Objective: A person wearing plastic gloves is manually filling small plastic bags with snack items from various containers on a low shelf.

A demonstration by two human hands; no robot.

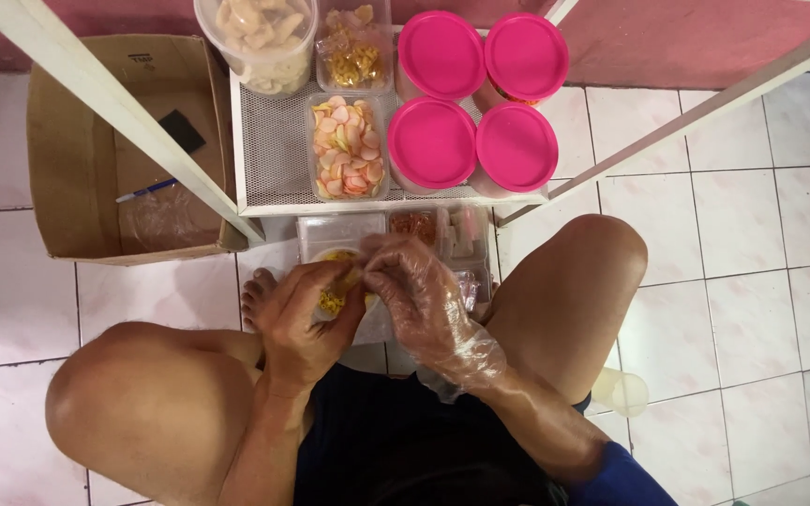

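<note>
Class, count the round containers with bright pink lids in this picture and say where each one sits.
4, in a square block on the white mesh shelf: back left, back right, front left, front right. More may lie outside the frame.

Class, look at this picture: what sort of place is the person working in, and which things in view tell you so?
Probably a home or small-shop floor used for packing snacks. The person sits on white floor tiles; a white rack holds pink-lidded jars and a clear tub of pink and white crackers; an open cardboard box stands beside it.
</note>
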